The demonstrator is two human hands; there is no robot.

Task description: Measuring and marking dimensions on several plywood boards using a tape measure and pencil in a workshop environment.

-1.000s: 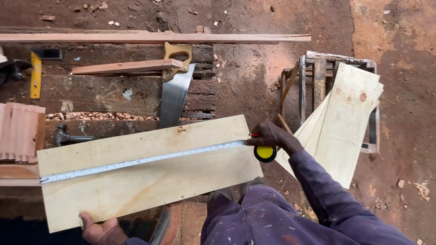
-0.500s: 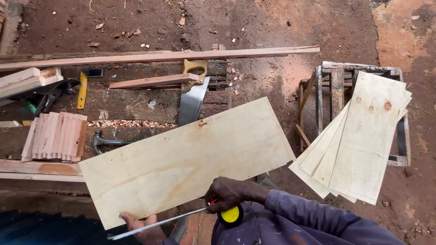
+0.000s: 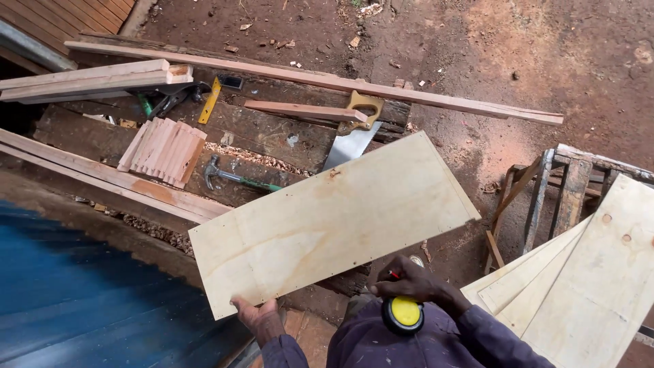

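A pale rectangular plywood board (image 3: 334, 218) lies tilted across a dark wooden workbench (image 3: 266, 136). My left hand (image 3: 252, 315) grips the board's near left corner. My right hand (image 3: 409, 285) is drawn in close to my body, beside the board's near edge, with a yellow tape measure (image 3: 402, 313) at the wrist and a small red pencil between the fingers. The tape blade is retracted and out of sight.
On the bench lie a handsaw (image 3: 353, 133), a claw hammer (image 3: 228, 175), a yellow square (image 3: 210, 101), a bundle of short slats (image 3: 163, 151) and long timber strips (image 3: 306, 78). Several plywood sheets (image 3: 586, 272) lean on a metal stand (image 3: 565, 184) at right. Blue sheeting (image 3: 75, 293) lies at lower left.
The tape that lay stretched along the board has been pulled back in. My right hand has come off the board's end toward my body, and the view has swung left.
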